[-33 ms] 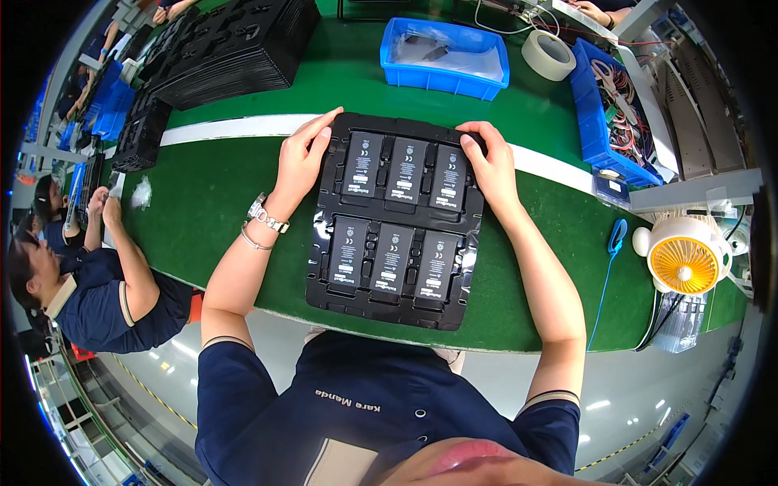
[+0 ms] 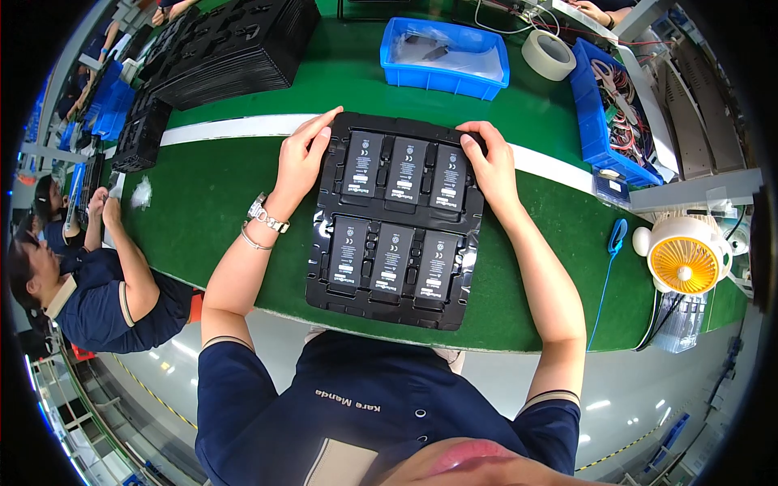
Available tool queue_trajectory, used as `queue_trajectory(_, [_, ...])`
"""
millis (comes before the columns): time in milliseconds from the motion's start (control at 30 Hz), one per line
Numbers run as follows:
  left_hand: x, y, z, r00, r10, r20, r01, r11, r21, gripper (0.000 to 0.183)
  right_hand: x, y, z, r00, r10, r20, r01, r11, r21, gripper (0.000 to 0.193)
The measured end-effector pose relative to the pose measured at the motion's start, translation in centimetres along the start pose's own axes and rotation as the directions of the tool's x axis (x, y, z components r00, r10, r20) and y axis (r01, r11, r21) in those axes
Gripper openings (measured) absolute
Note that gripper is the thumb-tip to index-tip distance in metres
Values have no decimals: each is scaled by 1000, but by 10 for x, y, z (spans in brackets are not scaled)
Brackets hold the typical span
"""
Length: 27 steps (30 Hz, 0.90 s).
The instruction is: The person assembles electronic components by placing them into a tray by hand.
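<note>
A black plastic tray lies in front of me, turned slightly, its near edge close to the table's front edge. Several flat black batteries with white print sit in its pockets, in two rows. At the tray's far left corner, my left hand grips the rim, thumb on the near side of the edge. My right hand holds the far right corner in the same way, with its thumb along the side. The fingertips under the rim are partly hidden. A watch and a bracelet are on my left wrist.
Stacked black trays stand at the far left. Beyond my tray are a blue bin with clear bags and a tape roll. Rightward sit a blue bin of cables and a yellow-white fan. A co-worker works at left.
</note>
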<state>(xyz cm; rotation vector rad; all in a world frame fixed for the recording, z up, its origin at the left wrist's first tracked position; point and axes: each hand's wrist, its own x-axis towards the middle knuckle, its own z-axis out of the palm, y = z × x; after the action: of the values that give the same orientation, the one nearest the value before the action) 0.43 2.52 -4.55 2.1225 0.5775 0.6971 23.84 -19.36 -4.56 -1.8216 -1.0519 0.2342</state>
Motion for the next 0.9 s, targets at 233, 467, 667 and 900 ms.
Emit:
queue_trajectory(233, [4, 0, -3, 997, 79, 17, -78, 997, -27, 40, 3, 0, 0, 1000, -26, -11, 26, 1000, -9, 22])
queue_trajectory(467, [6, 1, -6, 996, 81, 44, -73, 985, -155, 46, 4, 1, 1, 1000, -7, -5, 7, 1000, 5, 23])
queue_trajectory(667, [9, 0, -5, 995, 65, 74, -40, 953, -301, 50, 4, 1, 1, 1000, -28, -13, 28, 1000, -9, 23])
queue_trajectory(900, [6, 7, -8, 994, 36, 105, 3, 937, -350, 48, 4, 2, 2, 1000, -27, -15, 27, 1000, 2, 23])
